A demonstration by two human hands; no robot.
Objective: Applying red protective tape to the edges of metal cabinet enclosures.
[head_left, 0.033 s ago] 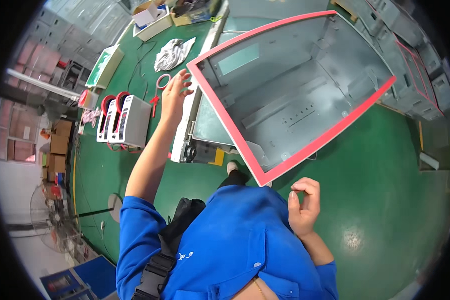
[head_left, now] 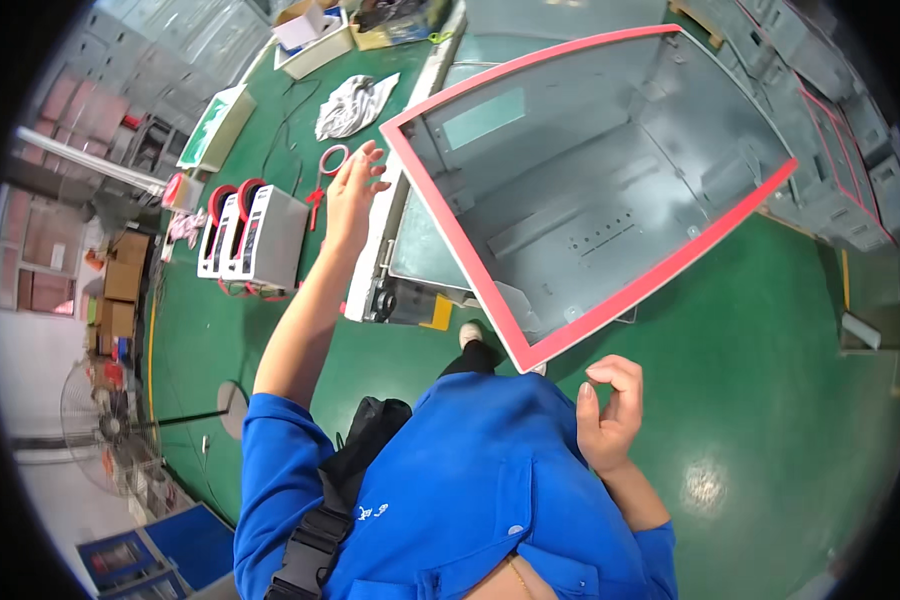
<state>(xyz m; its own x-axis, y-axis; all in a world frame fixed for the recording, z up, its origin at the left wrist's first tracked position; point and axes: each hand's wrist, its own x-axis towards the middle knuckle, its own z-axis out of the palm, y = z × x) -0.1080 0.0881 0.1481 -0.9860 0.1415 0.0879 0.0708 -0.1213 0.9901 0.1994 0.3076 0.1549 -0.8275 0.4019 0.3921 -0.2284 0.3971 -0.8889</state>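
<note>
A large grey metal cabinet box [head_left: 570,235], its open side facing up, rests at a slant on the workbench [head_left: 420,235]. Red tape [head_left: 454,247] runs along its rim. My left hand [head_left: 350,200] hovers at the bench edge, left of the box's left corner, fingers spread and nothing in them. Beside those fingers lies a pink-red tape roll [head_left: 334,160], with a small red thing [head_left: 316,205] below it. In front of my body, just right of the box's near corner, my right hand [head_left: 610,415] is raised, its fingers loosely bent and apart from the thumb, holding nothing visible.
Two white tape dispensers [head_left: 265,240] with red rolls stand on the left. A crumpled cloth [head_left: 355,107], a green-lined bin [head_left: 217,130] and a white bin [head_left: 313,55] lie farther up. A fan [head_left: 110,428] stands at lower left; grey cabinets [head_left: 840,170] stack at right.
</note>
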